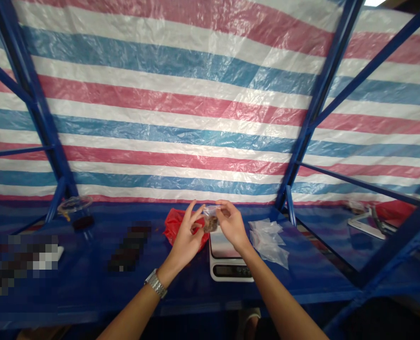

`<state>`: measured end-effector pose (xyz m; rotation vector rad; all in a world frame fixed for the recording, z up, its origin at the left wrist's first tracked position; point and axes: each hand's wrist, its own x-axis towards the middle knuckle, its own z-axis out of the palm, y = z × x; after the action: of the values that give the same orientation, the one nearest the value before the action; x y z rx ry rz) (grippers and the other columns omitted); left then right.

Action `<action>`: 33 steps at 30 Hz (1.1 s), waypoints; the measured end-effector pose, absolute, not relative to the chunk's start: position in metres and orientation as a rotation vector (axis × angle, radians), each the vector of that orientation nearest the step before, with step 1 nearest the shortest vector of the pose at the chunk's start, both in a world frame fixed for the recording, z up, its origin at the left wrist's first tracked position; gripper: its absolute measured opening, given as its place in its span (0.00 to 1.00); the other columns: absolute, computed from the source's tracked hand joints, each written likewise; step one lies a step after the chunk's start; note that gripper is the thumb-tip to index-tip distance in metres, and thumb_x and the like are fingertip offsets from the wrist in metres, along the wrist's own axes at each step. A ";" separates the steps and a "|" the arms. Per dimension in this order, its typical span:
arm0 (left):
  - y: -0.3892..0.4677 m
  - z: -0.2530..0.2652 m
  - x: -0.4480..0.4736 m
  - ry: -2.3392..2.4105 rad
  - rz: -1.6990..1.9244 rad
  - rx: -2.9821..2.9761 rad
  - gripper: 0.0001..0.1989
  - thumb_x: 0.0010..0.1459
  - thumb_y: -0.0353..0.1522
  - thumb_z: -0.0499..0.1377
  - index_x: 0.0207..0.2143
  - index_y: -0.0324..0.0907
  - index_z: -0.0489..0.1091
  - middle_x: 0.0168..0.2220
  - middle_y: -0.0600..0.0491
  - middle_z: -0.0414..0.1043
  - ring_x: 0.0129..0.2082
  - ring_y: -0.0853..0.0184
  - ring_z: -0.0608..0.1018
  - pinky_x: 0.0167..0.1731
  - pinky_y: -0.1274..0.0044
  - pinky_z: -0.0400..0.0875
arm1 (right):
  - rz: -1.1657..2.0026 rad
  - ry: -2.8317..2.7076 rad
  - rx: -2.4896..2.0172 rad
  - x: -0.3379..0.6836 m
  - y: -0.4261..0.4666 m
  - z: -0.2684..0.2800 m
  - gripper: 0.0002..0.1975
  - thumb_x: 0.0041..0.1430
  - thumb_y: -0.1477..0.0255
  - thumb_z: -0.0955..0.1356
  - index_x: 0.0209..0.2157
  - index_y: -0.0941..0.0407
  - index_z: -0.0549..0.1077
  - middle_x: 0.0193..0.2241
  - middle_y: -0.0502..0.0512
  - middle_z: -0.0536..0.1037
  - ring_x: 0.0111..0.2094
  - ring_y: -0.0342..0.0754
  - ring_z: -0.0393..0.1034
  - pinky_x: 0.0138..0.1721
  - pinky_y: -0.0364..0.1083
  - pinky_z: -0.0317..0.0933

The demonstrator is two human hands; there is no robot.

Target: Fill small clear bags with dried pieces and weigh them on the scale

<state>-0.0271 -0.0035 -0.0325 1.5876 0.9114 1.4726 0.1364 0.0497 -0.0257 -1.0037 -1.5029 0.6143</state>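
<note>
You hold a small clear plastic bag [210, 218] with a dark brown lump inside, lifted above the white digital scale [227, 257] and not touching it. Your left hand [187, 235] pinches the bag's left edge between thumb and forefinger, the other fingers fanned loose. Your right hand [231, 222] pinches the bag's top right edge the same way, so both hands are closed on the 1 bag, which hangs between them. A metal wristwatch [156, 283] sits on your left wrist.

The scale lies flat on the blue shelf [89, 283], directly under your hands; its display is too dark to read. Just behind your left hand lies a crumpled red plastic bag [172, 223]. Just right of the scale rests a loose pile of empty clear bags [270, 241]. Far left on the shelf stands a small clear dish [74, 205]. A red, white and blue striped tarp [181, 104] hangs behind the blue metal frame [314, 108].
</note>
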 end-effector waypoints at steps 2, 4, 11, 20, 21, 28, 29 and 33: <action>0.000 -0.032 -0.027 0.974 1.512 1.562 0.37 0.60 0.27 0.54 0.70 0.48 0.50 0.66 0.41 0.67 0.57 0.62 0.76 0.52 0.69 0.73 | 0.589 -1.516 -1.067 0.155 0.054 -0.031 0.16 0.61 0.66 0.65 0.48 0.56 0.73 0.33 0.53 0.80 0.30 0.48 0.75 0.32 0.46 0.68; 0.001 -0.031 -0.028 1.068 1.530 1.579 0.32 0.60 0.27 0.53 0.66 0.46 0.55 0.63 0.41 0.69 0.53 0.63 0.78 0.50 0.69 0.74 | 0.567 -1.564 -1.127 0.173 0.058 -0.039 0.15 0.59 0.69 0.65 0.47 0.57 0.74 0.31 0.52 0.79 0.28 0.48 0.74 0.32 0.46 0.67; 0.003 -0.036 -0.027 1.254 1.595 1.821 0.20 0.60 0.27 0.52 0.55 0.42 0.65 0.51 0.45 0.75 0.48 0.64 0.78 0.49 0.70 0.73 | 0.426 -1.841 -1.205 0.204 0.058 -0.061 0.13 0.55 0.72 0.71 0.43 0.53 0.79 0.34 0.53 0.83 0.36 0.51 0.76 0.44 0.50 0.67; 0.011 -0.035 -0.030 1.353 1.651 2.010 0.16 0.61 0.24 0.51 0.48 0.43 0.70 0.45 0.48 0.73 0.45 0.62 0.76 0.49 0.68 0.73 | 0.142 -1.683 -1.339 0.243 0.071 -0.058 0.17 0.69 0.65 0.62 0.46 0.57 0.78 0.44 0.62 0.82 0.42 0.56 0.73 0.51 0.55 0.64; 0.010 -0.033 -0.029 1.365 1.644 2.036 0.16 0.61 0.24 0.51 0.48 0.43 0.70 0.44 0.49 0.73 0.45 0.62 0.76 0.49 0.69 0.73 | 0.136 -1.682 -1.341 0.245 0.070 -0.059 0.17 0.69 0.65 0.62 0.46 0.57 0.79 0.44 0.61 0.82 0.43 0.56 0.73 0.51 0.54 0.65; 0.006 -0.028 -0.028 1.350 1.521 2.242 0.14 0.64 0.23 0.48 0.41 0.45 0.71 0.43 0.51 0.75 0.48 0.62 0.76 0.52 0.69 0.70 | 0.097 -1.731 -1.330 0.248 0.063 -0.060 0.16 0.69 0.66 0.62 0.43 0.56 0.80 0.43 0.59 0.84 0.43 0.55 0.75 0.51 0.53 0.65; 0.007 -0.028 -0.028 1.348 1.514 2.261 0.14 0.64 0.23 0.48 0.41 0.45 0.71 0.42 0.51 0.75 0.47 0.62 0.76 0.51 0.69 0.70 | 0.090 -1.739 -1.329 0.248 0.062 -0.058 0.15 0.70 0.66 0.62 0.43 0.55 0.80 0.43 0.59 0.84 0.43 0.54 0.75 0.50 0.52 0.65; 0.005 -0.024 -0.027 1.372 1.505 2.299 0.14 0.65 0.24 0.48 0.40 0.45 0.72 0.42 0.51 0.75 0.48 0.61 0.75 0.51 0.70 0.69 | 0.076 -1.765 -1.333 0.250 0.057 -0.053 0.15 0.70 0.67 0.62 0.41 0.53 0.81 0.42 0.56 0.84 0.43 0.54 0.75 0.50 0.51 0.64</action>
<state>-0.0265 0.0052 -0.0244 2.2988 1.3716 1.5049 0.2503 0.0568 -0.0526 -1.3334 -1.7654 0.0756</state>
